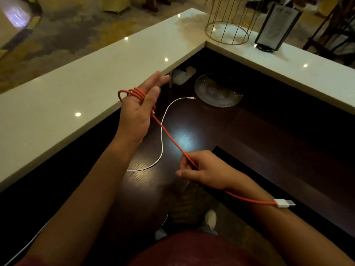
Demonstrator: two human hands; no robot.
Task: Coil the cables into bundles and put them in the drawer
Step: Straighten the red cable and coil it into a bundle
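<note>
An orange-red cable [169, 138] is wound in several loops around my left hand [139, 110], whose fingers are stretched out above the dark desk. From there the cable runs taut down to my right hand [205, 170], which pinches it between thumb and fingers. The cable's tail passes under my right wrist and ends in a white USB plug [284, 203]. A thin white cable [162, 143] lies loose in a curve on the dark wooden desk [269, 143], its plug near the glass plate. No drawer is visible.
A pale stone counter [80, 87] wraps around the desk at left and back. A clear glass plate [218, 90] sits on the desk. A gold wire basket [227, 33] and a dark bottle [272, 29] stand on the counter. Another white cable [26, 244] trails at lower left.
</note>
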